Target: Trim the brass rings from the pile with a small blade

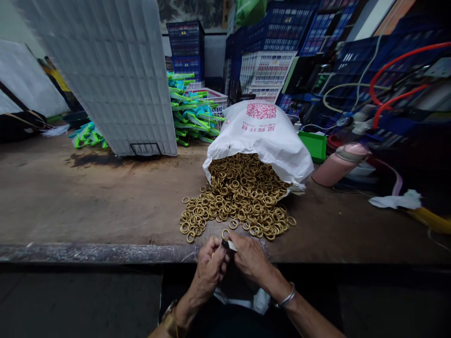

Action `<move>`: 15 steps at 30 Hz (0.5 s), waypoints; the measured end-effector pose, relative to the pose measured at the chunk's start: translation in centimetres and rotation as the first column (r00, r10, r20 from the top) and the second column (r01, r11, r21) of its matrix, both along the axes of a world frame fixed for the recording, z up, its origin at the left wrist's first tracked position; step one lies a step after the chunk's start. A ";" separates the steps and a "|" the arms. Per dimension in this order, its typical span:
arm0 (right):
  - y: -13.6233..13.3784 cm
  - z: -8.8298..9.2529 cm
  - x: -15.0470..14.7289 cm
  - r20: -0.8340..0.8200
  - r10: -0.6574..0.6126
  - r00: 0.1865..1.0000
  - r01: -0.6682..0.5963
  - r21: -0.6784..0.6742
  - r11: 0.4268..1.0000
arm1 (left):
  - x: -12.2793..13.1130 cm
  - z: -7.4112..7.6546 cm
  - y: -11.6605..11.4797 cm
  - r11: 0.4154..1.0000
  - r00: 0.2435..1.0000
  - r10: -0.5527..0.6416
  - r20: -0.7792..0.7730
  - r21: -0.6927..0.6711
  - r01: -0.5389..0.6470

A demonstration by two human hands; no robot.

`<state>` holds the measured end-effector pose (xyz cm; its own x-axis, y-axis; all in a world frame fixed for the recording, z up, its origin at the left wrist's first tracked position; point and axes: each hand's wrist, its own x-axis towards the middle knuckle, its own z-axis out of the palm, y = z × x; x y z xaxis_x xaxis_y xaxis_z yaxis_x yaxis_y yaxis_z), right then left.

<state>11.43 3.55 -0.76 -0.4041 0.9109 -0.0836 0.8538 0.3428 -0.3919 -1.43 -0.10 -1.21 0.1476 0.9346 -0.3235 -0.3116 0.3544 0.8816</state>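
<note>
Both hands meet at the table's front edge, fingers drawn together. My left hand (210, 263) is closed, its fingertips pinched towards the right ones. My right hand (252, 256) is closed too, its thumb and finger at a small black and pale piece (230, 245) between the hands; its kind is too small to tell. A gold ring (225, 233) shows right at the right fingertips; whether it is gripped or lies on the table I cannot tell. Just beyond, a heap of gold rings (239, 202) spills from a white sack (271, 136) lying on its side, mouth towards me.
A tall pale ribbed panel (116, 80) stands on the wooden table (141, 202), left of the sack. Behind it are green and blue plastic pieces (193, 115). To the right are a pink bottle (340, 164), a green box (312, 146) and a red hose (378, 80). Crates (266, 68) are stacked behind.
</note>
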 end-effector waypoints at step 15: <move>0.2 -1.7 -0.8 -0.067 -0.085 0.994 0.092 0.113 0.989 | 1.8 -6.1 -2.6 0.890 0.964 -0.241 0.116 -0.368 0.267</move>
